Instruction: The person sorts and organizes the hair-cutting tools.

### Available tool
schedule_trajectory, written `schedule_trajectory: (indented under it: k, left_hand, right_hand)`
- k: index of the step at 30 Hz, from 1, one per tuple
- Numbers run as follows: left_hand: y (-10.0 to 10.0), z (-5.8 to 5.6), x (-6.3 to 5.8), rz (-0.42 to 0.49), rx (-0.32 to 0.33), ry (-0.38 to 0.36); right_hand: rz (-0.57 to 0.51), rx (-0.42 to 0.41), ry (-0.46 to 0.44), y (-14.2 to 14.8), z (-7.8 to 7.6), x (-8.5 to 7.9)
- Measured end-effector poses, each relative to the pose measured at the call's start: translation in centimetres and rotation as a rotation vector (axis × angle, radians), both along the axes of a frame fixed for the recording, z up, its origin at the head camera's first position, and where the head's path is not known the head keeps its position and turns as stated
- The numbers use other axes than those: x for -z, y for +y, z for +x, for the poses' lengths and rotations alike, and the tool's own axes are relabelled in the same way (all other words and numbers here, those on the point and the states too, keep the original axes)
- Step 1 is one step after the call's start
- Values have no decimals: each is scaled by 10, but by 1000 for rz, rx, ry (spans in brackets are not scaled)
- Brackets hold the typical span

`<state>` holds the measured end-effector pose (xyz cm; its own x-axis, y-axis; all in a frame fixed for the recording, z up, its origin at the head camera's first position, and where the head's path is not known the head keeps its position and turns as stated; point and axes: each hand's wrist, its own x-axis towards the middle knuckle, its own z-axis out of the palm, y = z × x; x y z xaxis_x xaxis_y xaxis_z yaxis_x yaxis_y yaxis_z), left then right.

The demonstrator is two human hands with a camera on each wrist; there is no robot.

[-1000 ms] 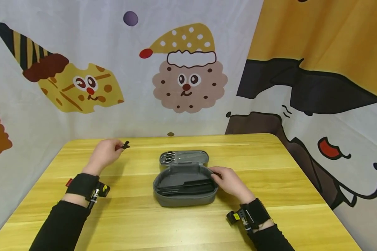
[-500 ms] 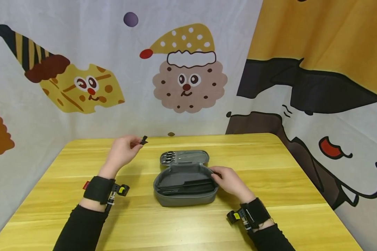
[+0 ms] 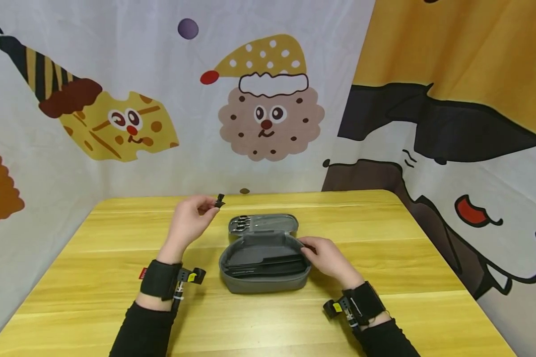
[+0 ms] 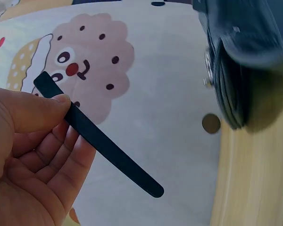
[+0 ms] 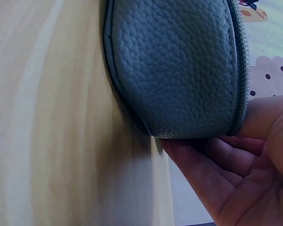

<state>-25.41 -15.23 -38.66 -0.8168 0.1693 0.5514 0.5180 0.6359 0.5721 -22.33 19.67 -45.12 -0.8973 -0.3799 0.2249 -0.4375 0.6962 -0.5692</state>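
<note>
My left hand (image 3: 189,223) is raised at the left of an unzipped grey case (image 3: 268,286). Between thumb and fingers it pinches a slim black hair clip (image 4: 118,154), flat with rounded ends in the left wrist view. My right hand (image 3: 328,258) grips the case's right end, thumb over the zipped rim and fingers against the outer wall, which looks like pebbled leather in the right wrist view. Dark long comb-like pieces (image 3: 272,267) lie inside the case. Silver scissors (image 3: 240,224) sit in the lid (image 3: 290,219), which is folded back flat behind it.
The case stands on a wood-grain table (image 3: 259,327), near its middle. Behind the table's far edge hangs a printed curtain (image 3: 183,168) with cartoon figures. Both wrists wear black straps with small cameras, one of them a left wrist camera (image 3: 198,275).
My left hand has moved right with the hair clip, from the table's left side to near the case's open lid. My right hand keeps its grip and the case stays put.
</note>
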Motion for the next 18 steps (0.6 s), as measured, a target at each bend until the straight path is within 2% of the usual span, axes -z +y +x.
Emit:
schedule_trajectory:
  k: [9, 18]
  left_hand:
    - [19, 9, 3, 80, 26, 16]
    - [31, 19, 6, 103, 39, 24]
  right_hand:
    - [-2, -7, -3, -1, 0, 0]
    - [-12, -18, -14, 2, 1, -1]
